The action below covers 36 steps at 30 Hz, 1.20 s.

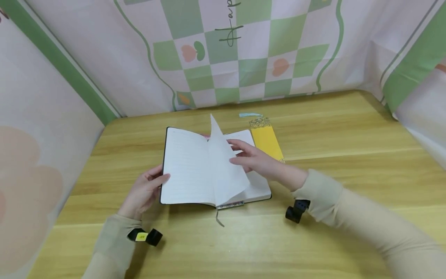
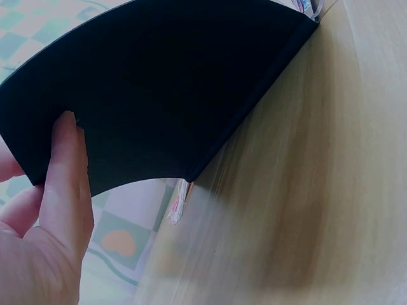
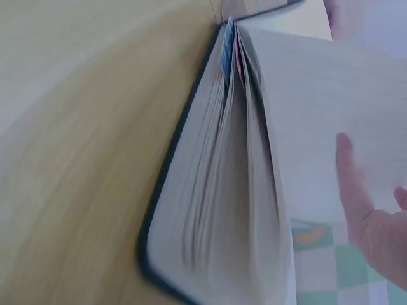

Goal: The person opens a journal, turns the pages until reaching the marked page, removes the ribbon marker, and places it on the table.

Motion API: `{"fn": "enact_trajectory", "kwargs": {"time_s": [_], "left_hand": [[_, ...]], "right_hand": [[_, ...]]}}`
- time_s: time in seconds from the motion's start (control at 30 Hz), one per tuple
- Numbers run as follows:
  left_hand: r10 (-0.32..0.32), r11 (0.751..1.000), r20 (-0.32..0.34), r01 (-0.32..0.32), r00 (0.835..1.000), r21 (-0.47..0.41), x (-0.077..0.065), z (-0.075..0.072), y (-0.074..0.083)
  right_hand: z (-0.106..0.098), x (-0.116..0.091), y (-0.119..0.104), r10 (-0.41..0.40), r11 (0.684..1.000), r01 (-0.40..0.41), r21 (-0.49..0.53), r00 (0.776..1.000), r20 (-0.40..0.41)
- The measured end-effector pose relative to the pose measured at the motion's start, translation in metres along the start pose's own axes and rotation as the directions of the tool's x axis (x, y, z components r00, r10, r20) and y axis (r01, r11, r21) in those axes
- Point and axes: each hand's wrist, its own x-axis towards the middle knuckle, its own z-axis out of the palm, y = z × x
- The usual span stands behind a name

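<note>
An open notebook (image 1: 186, 166) with a black cover (image 2: 159, 89) and white pages lies on the wooden table, its left side lifted. My left hand (image 1: 141, 193) grips the left edge, thumb over the page and fingers beneath the cover. One loose page (image 1: 223, 166) stands raised near the spine, its top corner pointing up. Against that page rests my right hand (image 1: 256, 159); in the right wrist view one finger (image 3: 351, 181) lies extended along the paper. A grey ribbon (image 1: 219, 220) hangs from the bottom of the spine.
A yellow bookmark (image 1: 267, 141) with patterned ends lies at the notebook's right, a pale blue tassel (image 1: 250, 114) above it. Patterned pieces poke out between the thick pages (image 3: 213, 190). A green-checked cloth (image 1: 223, 58) hangs behind the wooden table (image 1: 348, 155).
</note>
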Motion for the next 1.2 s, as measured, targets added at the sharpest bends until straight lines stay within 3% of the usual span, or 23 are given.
{"fn": "enact_trajectory", "kwargs": {"time_s": [0.2, 0.37, 0.6, 0.77, 1.0, 1.1, 1.2], "left_hand": [[-0.001, 1.000, -0.002, 0.001, 1.000, -0.004, -0.001, 0.001, 0.000], [0.011, 1.000, 0.007, -0.011, 1.000, 0.004, 0.001, 0.000, -0.002], [0.019, 1.000, 0.014, -0.019, 1.000, -0.020, 0.001, 0.000, -0.003], [0.035, 0.999, 0.027, -0.034, 0.999, -0.038, -0.002, 0.000, -0.002], [0.049, 0.998, 0.048, -0.047, 0.998, -0.040, -0.004, -0.003, 0.000], [0.051, 0.998, 0.039, -0.049, 0.998, -0.049, -0.004, -0.004, 0.000], [0.071, 0.997, 0.053, -0.069, 0.996, -0.036, -0.003, -0.004, -0.001]], "right_hand": [[0.018, 0.003, -0.002, -0.104, 0.994, 0.107, -0.024, 0.989, 0.109], [0.036, 0.009, -0.003, -0.134, 0.962, 0.168, -0.215, 0.977, 0.163], [0.059, 0.011, -0.004, -0.052, 0.820, 0.187, -0.542, 0.966, 0.254], [0.068, 0.009, -0.005, -0.041, 0.753, 0.222, -0.620, 0.955, 0.293], [0.075, 0.011, -0.003, -0.062, 0.605, 0.283, -0.744, 0.948, 0.311], [0.076, 0.013, -0.002, -0.064, 0.574, 0.292, -0.765, 0.947, 0.314], [0.076, 0.012, -0.002, -0.054, 0.567, 0.291, -0.770, 0.947, 0.318]]}}
